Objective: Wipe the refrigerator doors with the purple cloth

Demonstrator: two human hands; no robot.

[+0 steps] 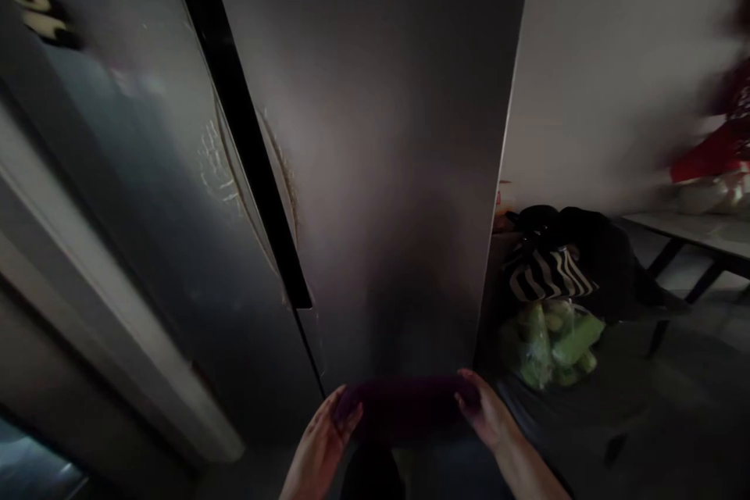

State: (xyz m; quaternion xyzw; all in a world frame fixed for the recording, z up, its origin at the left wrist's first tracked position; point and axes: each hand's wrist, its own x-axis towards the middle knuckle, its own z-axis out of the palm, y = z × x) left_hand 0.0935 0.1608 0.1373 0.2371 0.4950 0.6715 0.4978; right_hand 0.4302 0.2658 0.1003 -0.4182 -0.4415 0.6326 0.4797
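Observation:
Low in the head view, a dark purple cloth (407, 405), probably a towel, stretches between my two hands. My left hand (321, 444) grips its left end, thumb and fingers closed around the edge. At the other end my right hand (487, 416) pinches the cloth between thumb and fingers. Deep shadow hides the cloth's lower part. Just beyond stands a grey double-door refrigerator (375, 141), shut, with a black handle strip (234, 101) between the doors. Pale smudges mark the metal beside the strip.
A panda magnet (44, 14) sits on the left door. Right of the refrigerator, a bag of green vegetables (554, 344) lies near a striped black-and-white item (551, 273) and dark fabric (603, 250). A table (697, 230) stands farther right, below a red item (712, 152).

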